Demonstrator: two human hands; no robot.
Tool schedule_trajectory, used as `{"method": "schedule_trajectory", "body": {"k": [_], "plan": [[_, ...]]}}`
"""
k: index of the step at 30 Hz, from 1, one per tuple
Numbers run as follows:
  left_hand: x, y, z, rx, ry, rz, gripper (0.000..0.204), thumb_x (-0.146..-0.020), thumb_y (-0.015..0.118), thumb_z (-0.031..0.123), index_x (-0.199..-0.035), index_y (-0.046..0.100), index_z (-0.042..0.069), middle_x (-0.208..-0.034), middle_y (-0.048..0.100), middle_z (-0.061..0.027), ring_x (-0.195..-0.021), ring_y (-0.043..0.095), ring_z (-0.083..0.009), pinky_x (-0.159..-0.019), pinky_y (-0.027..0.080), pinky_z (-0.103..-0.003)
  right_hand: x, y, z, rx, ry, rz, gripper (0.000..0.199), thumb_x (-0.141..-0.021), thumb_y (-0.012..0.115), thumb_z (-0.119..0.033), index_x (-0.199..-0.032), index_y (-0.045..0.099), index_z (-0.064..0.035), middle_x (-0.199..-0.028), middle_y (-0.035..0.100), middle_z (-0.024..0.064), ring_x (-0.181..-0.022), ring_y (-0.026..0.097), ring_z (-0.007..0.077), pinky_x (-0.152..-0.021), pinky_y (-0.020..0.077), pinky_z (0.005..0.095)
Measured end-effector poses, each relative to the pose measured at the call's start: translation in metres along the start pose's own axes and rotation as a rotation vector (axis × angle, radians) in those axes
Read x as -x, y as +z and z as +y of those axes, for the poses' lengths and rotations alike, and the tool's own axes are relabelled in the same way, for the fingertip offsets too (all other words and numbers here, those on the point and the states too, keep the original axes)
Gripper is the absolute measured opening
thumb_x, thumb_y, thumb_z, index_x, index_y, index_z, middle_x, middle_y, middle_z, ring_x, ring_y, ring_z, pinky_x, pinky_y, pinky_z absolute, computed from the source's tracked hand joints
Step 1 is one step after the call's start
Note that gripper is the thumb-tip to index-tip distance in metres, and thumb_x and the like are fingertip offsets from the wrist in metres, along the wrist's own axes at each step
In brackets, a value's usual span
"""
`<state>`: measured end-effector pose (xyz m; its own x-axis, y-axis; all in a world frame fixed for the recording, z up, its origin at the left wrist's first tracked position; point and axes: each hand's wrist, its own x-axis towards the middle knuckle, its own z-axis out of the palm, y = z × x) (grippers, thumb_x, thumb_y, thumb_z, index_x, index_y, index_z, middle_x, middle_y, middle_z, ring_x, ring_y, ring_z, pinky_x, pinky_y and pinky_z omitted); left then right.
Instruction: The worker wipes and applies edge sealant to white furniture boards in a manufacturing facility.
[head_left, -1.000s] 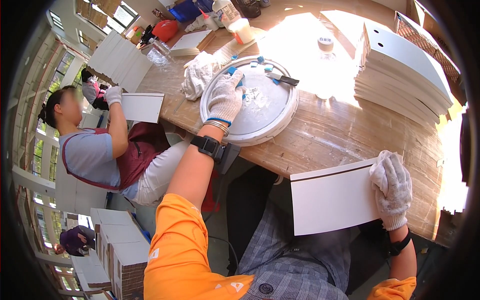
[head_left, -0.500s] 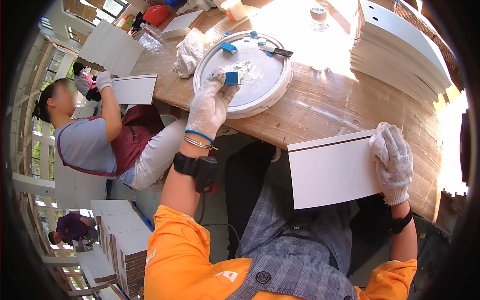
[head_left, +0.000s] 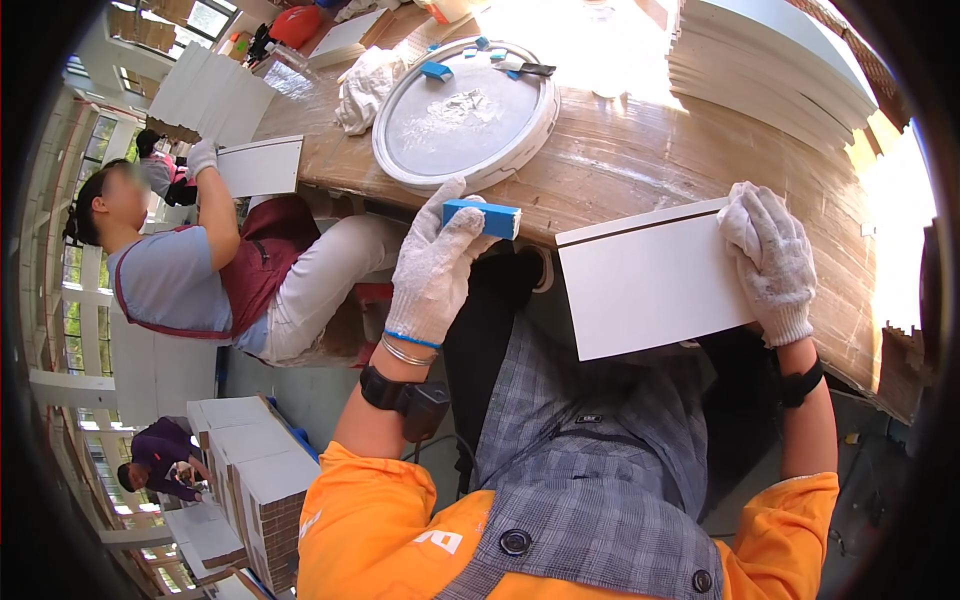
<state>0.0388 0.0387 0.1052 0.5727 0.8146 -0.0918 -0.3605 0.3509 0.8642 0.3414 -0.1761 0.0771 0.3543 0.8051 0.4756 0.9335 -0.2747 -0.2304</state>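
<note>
In a white knit glove, my left hand [head_left: 437, 262] grips a blue rectangular block [head_left: 482, 218] between thumb and fingers, its end facing right looking whitish. The block is in the air, just short of the table's near edge. My gloved right hand [head_left: 768, 250] is closed over the right end of a white board [head_left: 650, 283] with a dark groove along its far side. A white cloth seems to be bunched under those fingers. Beyond my left hand lies a round white lid [head_left: 415, 150], smeared with white paste [head_left: 462, 110] in the middle.
On the lid's far side are a blue block [head_left: 436, 71], smaller blue pieces and a dark-handled blade [head_left: 537, 70]. A crumpled cloth [head_left: 368, 90] lies left of it on the wooden table [head_left: 620, 160]. White boards [head_left: 765, 75] are stacked at far right. A co-worker [head_left: 180, 265] sits left.
My left hand has drawn back from the lid toward me, bringing the blue block along. The view has shifted a little; my right hand still grips the board.
</note>
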Motion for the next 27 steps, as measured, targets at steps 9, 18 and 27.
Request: {"method": "schedule_trajectory", "body": {"k": [9,18,27], "plan": [[0.0,0.016,-0.027,-1.157,0.532,-0.07,0.057,-0.081,0.072,0.006,-0.133,0.048,0.003,-0.113,0.056,-0.0107,-0.102,0.056,-0.0198,-0.088,0.049,-0.03,0.003,0.001,0.004,0.001,0.0,0.006,0.055,-0.076,0.067,-0.012,-0.13,0.054,-0.0139,-0.132,0.053,0.0103,-0.121,0.049,0.0317,-0.103,0.0399,0.041],[-0.011,0.014,-0.037,-1.249,0.628,-0.157,0.058,-0.078,0.074,0.006,-0.131,0.051,0.005,-0.107,0.058,-0.0132,-0.094,0.058,-0.025,-0.082,0.05,-0.034,0.001,0.001,0.003,-0.019,-0.001,-0.002,0.057,-0.074,0.068,-0.009,-0.13,0.054,-0.0135,-0.132,0.053,0.0114,-0.121,0.049,0.0321,-0.103,0.0399,0.041],[-0.013,0.013,-0.039,-1.277,0.675,-0.142,0.058,-0.078,0.073,0.006,-0.131,0.05,0.006,-0.106,0.057,-0.0126,-0.093,0.058,-0.0253,-0.082,0.049,-0.034,0.002,0.001,0.006,-0.002,0.001,0.0,0.058,-0.074,0.068,-0.01,-0.13,0.054,-0.0138,-0.132,0.053,0.0118,-0.121,0.049,0.0324,-0.103,0.0399,0.0409]]}}
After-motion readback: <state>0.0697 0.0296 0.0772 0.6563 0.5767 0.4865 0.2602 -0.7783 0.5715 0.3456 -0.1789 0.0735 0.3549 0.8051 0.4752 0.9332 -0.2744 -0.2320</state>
